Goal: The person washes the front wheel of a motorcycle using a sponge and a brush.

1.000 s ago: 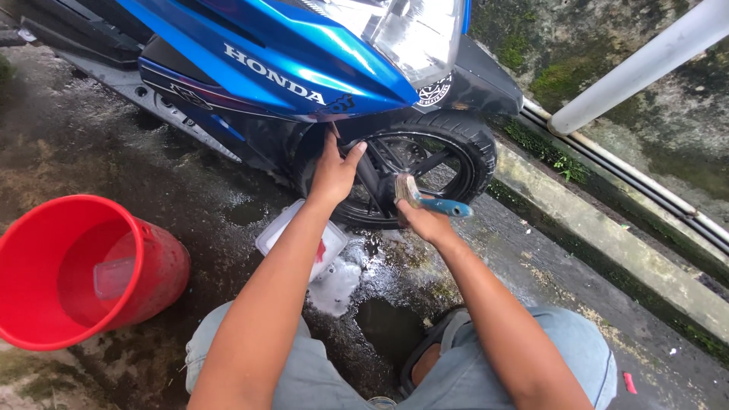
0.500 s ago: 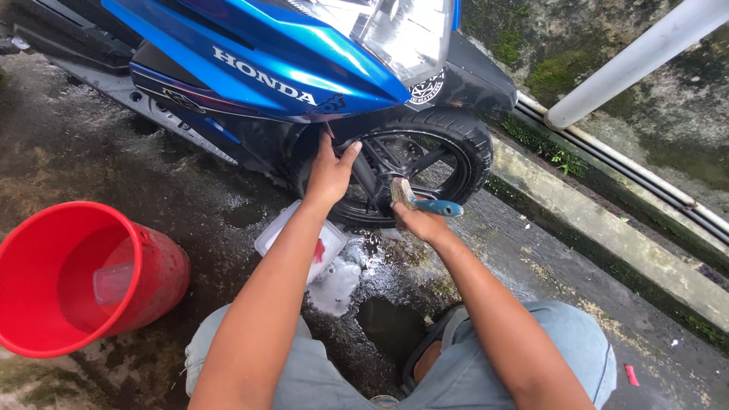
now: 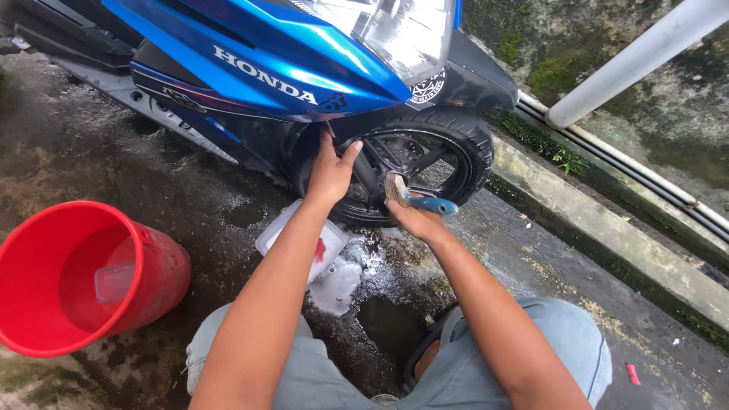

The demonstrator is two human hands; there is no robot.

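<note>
A blue motorcycle point(image 3: 266, 61) stands in front of me with its black front wheel point(image 3: 440, 152) turned toward me. My left hand point(image 3: 332, 171) rests flat on the tyre's near side, fingers spread. My right hand point(image 3: 416, 220) grips a brush with a blue handle point(image 3: 425, 203), its bristle head pressed against the wheel's spokes. A clear plastic container point(image 3: 304, 247) lies on the wet ground under my left forearm, beside a patch of white foam point(image 3: 338, 285).
A red bucket point(image 3: 152, 296) with water and a clear scoop stands at the left. A concrete kerb point(image 3: 607, 250) runs along the right, with pipes and a white rail point(image 3: 638, 57) beyond. The ground is wet concrete. My knees are at the bottom.
Both hands hold nearly the same spots on the wheel; the brush has shifted slightly along the spokes. The camera has moved a little.
</note>
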